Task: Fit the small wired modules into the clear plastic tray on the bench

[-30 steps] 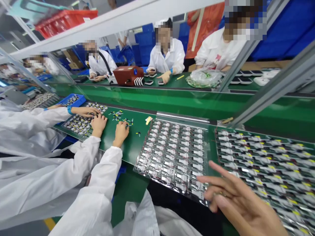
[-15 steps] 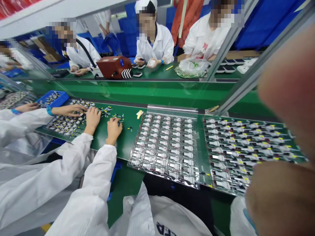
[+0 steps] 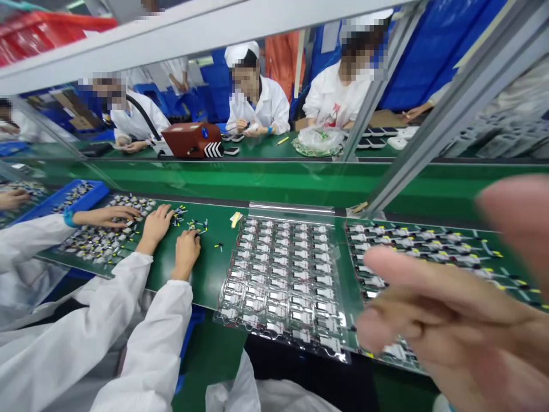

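Observation:
My right hand [image 3: 454, 320] is large and close to the camera at the right, slightly blurred. Its fingers stretch leftward, spread apart, and nothing shows between them. Behind it lie rows of small white parts with black ends, thin leads and yellow tabs [image 3: 403, 232], partly covered by the hand. To the left of these, a clear plastic tray [image 3: 343, 353] holds many white parts with red wires in neat columns. My left hand is out of view.
Co-worker hands [image 3: 187, 250] at the left handle small wired parts on the green bench [image 3: 206, 286]. A blue bin [image 3: 96, 197] stands beyond them. A tilted metal post [image 3: 398, 166] rises behind the bench. Opposite, people work near a brown box [image 3: 193, 139].
My right hand has moved down and away from the camera, its fingers now visible over the parts at the right. The camera view has tilted upward; the tray stays in place.

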